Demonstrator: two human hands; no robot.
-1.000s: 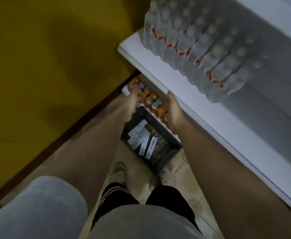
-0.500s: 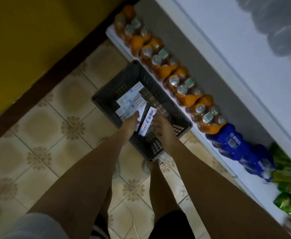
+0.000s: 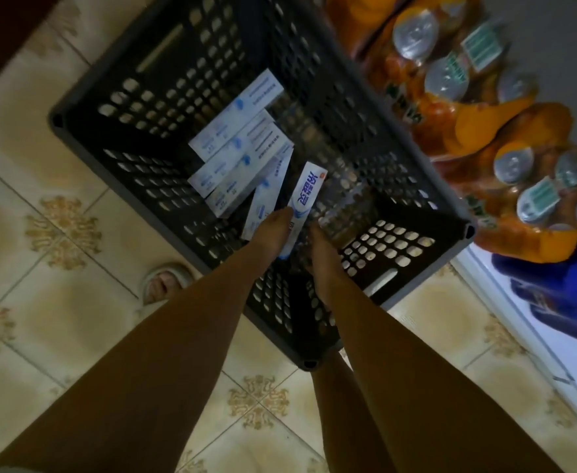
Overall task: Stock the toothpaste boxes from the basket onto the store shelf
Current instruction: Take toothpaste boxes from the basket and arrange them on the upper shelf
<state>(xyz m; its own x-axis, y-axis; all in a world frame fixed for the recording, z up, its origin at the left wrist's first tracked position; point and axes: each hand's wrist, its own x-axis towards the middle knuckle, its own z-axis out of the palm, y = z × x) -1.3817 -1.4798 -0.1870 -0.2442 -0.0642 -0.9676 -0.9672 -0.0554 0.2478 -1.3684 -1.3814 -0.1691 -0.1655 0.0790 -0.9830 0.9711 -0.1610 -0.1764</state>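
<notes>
Reaching into the basket (image 3: pixel 75 121), your left hand (image 3: pixel 273 230) lies on the nearest toothpaste box (image 3: pixel 306 196); whether either hand grips, I can't tell. Your right hand (image 3: pixel 319 247) hangs beside it. Five more boxes (image 3: pixel 236 145) remain stacked toward the basket's left wall; the right half gives open room.

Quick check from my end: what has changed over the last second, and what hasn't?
Both hands came down from the orange bottles on the low shelf into the basket. The left hand now lies on the blue-lettered toothpaste box; its grip is hidden. The right hand is beside that box, seemingly empty. The other toothpaste boxes lie in the basket as half a second ago; the orange bottle packs stay shelved.
</notes>
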